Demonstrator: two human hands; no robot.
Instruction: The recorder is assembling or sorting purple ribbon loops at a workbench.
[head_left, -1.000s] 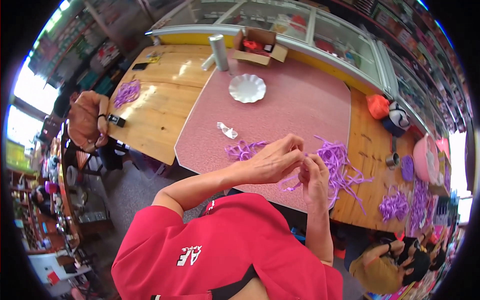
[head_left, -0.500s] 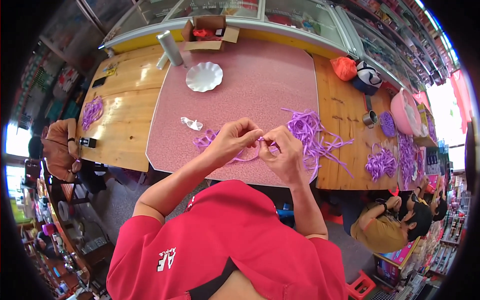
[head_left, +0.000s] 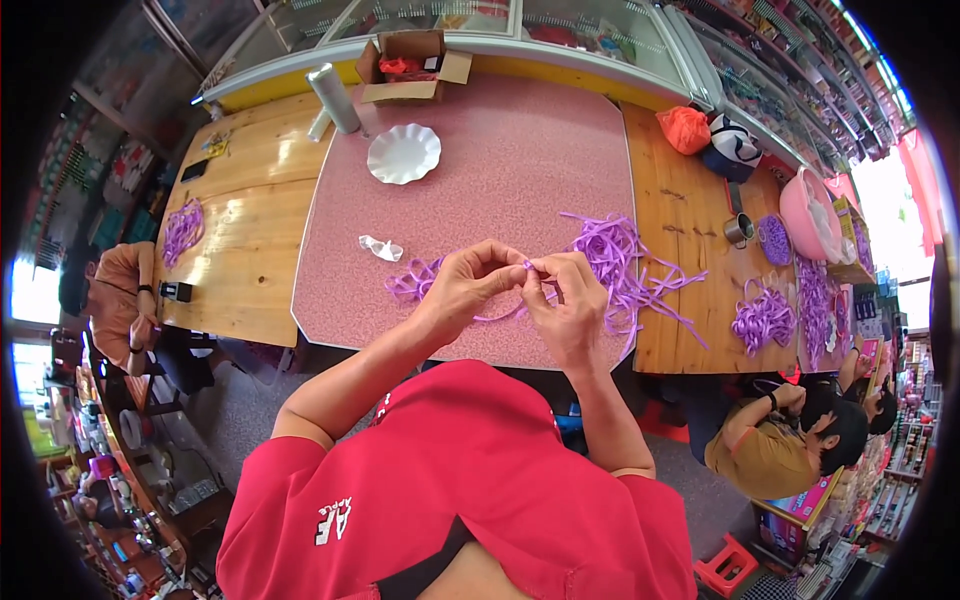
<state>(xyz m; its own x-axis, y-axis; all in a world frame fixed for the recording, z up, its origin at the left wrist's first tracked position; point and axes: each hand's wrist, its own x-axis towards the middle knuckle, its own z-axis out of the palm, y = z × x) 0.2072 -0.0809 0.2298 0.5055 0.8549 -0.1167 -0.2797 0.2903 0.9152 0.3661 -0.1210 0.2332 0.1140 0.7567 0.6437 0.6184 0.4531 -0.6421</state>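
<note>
Covering part of the pink table [head_left: 470,205], a purple pile [head_left: 610,252] lies beside the right hand [head_left: 570,305], which, like the left hand [head_left: 463,288], has barely shifted, fingertips pinching a ribbon [head_left: 529,265] between them, so its handling seems unfinished.

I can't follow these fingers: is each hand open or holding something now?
Left hand: closed, pinching purple ribbon.
Right hand: closed, pinching purple ribbon too.
</note>
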